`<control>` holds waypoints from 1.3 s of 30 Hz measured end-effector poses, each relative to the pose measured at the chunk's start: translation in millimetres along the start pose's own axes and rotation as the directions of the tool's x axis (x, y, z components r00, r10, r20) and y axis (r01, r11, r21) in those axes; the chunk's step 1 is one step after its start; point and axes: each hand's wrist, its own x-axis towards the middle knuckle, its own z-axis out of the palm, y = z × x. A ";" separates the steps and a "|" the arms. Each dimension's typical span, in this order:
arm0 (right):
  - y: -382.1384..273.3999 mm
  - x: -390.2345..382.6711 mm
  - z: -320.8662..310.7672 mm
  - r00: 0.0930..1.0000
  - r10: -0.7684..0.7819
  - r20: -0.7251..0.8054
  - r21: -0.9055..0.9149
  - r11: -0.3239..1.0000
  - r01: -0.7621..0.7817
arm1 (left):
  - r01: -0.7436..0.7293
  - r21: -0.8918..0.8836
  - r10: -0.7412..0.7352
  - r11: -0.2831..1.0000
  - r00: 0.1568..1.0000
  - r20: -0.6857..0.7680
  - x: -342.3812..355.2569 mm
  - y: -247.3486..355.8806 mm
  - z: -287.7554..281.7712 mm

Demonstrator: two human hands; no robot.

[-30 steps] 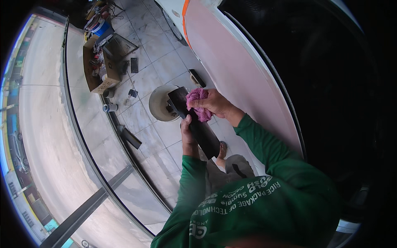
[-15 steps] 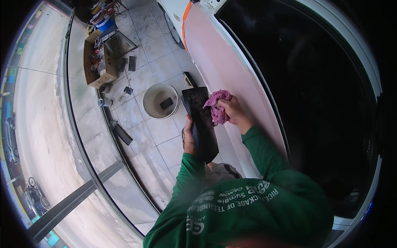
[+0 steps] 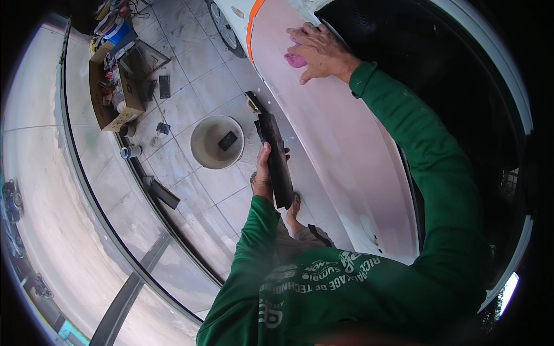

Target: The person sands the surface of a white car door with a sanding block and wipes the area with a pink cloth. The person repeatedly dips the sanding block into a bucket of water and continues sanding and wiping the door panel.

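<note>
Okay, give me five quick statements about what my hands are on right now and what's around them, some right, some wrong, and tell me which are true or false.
1. The left-hand grip holds a long dark block. True.
2. The pink cloth lies inside the pale bucket. False: it is under the right-hand grip, against the pale pink panel.
3. A small dark block lies in the pale bucket. True.
4. The cardboard box stands to the right of the bucket in the picture. False: it stands to the left, farther up.
5. Both sleeves are green. True.
</note>
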 end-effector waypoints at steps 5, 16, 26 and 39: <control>23.8 48.8 60.1 0.967 -0.140 -0.215 -0.263 0.962 0.081 | -0.001 0.134 0.014 0.991 0.995 -0.094 -1.9 29.9 -73.5; -13.0 -120.7 31.1 0.975 -0.222 0.031 -0.091 0.970 0.224 | -0.208 0.106 0.233 0.972 0.889 -0.394 -50.6 17.6 -55.0; -80.8 -413.1 -16.1 0.650 0.661 -0.376 0.796 0.589 -0.139 | -0.508 0.747 0.709 0.429 0.702 0.070 -81.8 -109.2 132.9; -40.5 -478.7 34.7 0.603 0.735 0.309 0.903 -0.426 0.057 | -0.448 0.883 0.747 0.141 0.633 0.202 -243.1 -322.7 258.8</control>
